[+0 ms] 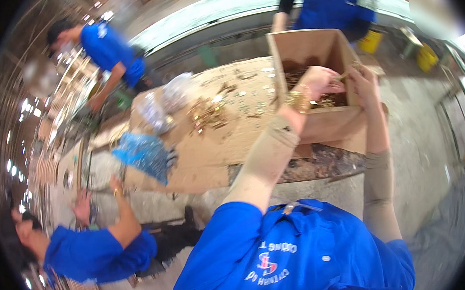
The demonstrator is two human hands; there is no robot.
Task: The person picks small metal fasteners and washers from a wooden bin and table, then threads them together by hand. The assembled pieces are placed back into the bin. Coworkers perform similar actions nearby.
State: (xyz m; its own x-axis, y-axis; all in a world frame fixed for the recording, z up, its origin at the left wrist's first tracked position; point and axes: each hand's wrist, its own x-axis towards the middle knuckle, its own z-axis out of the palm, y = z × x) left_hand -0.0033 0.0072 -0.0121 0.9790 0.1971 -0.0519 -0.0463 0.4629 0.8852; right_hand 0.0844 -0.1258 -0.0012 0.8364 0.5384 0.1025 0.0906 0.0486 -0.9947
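An open-topped cardboard-brown box [323, 125] stands at the right end of the table, with small gold-coloured metal pieces [324, 103] heaped inside. My left hand [321, 80], with a gold bracelet at the wrist, reaches over the near part of the box, fingers bent and closed. Beside it my right hand [366, 84] is closed at the box's right wall. The fingertips of both hands come close together around something small and brassy, mostly hidden by the fingers. Long beige sleeves cover both my forearms.
Loose gold-coloured pieces [207, 114] lie heaped and scattered on the cardboard-covered table [248, 136]. A blue plastic bag [144, 154] and clear bags [157, 111] sit at its left. Co-workers in blue stand far left [108, 51], near left [100, 254] and beyond the box [326, 3].
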